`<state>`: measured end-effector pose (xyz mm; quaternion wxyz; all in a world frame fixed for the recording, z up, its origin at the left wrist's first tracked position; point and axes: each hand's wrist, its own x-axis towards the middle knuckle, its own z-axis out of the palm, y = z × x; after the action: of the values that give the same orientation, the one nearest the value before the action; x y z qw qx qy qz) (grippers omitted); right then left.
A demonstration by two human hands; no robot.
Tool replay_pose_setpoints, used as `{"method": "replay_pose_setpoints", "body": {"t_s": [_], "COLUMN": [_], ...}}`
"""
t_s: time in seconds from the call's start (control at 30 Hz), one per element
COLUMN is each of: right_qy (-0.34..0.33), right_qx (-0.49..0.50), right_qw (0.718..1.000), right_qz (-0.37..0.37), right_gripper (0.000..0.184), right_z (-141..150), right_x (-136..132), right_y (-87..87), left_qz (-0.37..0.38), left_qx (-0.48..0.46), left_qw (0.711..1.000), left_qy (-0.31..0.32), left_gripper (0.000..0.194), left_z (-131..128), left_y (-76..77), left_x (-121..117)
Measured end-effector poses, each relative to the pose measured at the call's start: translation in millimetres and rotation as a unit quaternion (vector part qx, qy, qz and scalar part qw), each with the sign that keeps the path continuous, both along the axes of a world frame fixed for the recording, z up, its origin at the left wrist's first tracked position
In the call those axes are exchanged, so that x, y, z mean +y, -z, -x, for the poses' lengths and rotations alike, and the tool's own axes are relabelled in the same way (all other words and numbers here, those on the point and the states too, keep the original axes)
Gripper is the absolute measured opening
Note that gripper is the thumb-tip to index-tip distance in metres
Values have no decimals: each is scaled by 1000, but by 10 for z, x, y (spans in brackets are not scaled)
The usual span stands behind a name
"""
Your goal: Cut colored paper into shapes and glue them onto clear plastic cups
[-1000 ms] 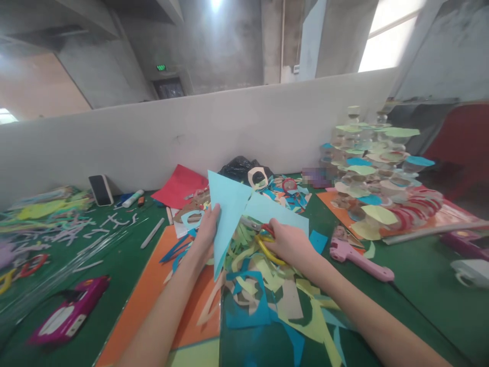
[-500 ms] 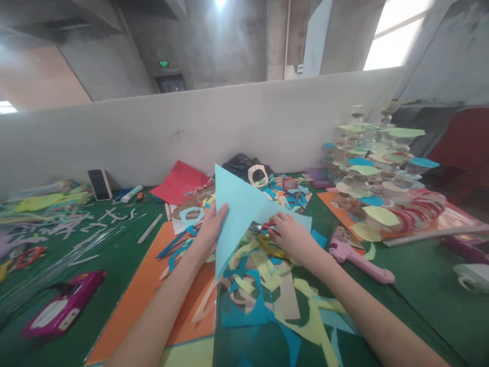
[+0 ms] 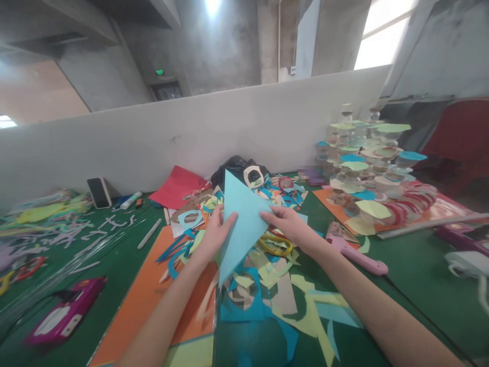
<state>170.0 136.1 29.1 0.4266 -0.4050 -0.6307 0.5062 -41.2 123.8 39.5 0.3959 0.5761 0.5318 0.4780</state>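
A light blue triangular sheet of paper is held up between both hands above the scraps. My left hand grips its left edge, thumb on the near face. On the opposite edge, my right hand pinches the paper between thumb and fingers. Just below my right hand lie scissors, with a yellow handle loop showing and a bit of red beside it; the blades are hidden. Cut paper strips in pale green, blue and beige lie under the sheet.
An orange sheet lies at left, near a purple box-like device. To the right is a pink glue gun with a cord. Stacked clear cups with paper pieces stand behind it. A phone leans against the white partition.
My right hand has let go of the red-handled scissors and now pinches the paper's right edge. The light blue paper has turned slightly, and the view has shifted a little.
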Motion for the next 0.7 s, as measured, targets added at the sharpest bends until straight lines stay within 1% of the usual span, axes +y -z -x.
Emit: {"method": "replay_pose_setpoints", "body": {"t_s": [0.07, 0.13, 0.2, 0.33, 0.4, 0.47, 0.57, 0.7], "right_qy": [28, 56, 70, 82, 82, 83, 107, 140], "right_qx": [-3, 0, 7, 13, 25, 31, 31, 43], "right_qw": [1000, 998, 997, 996, 996, 996, 994, 989], "right_qz": [-6, -11, -13, -17, -20, -20, -15, -12], "right_gripper": [42, 42, 41, 40, 40, 41, 42, 45], "right_z": [6, 12, 17, 41, 59, 73, 70, 13], "right_x": [-4, -18, -39, -85, -103, -111, -100, -54], "right_y": [-9, -30, -54, -93, -108, -117, -126, -145], "left_qz": [-45, -77, -81, -82, -90, -99, -88, -65], "left_qx": [20, 42, 56, 103, 139, 151, 107, -31], "left_qw": [998, 996, 995, 987, 981, 978, 985, 994], "left_qy": [-31, -35, 0, 89, 104, 106, 106, 78], "left_gripper": [63, 68, 77, 101, 110, 110, 100, 87], "left_z": [-8, -26, -60, -160, -208, -239, -228, -106], "left_y": [18, 22, 7, -40, -49, -48, -52, -72], "left_x": [7, -9, -54, -193, -251, -283, -268, -146]}}
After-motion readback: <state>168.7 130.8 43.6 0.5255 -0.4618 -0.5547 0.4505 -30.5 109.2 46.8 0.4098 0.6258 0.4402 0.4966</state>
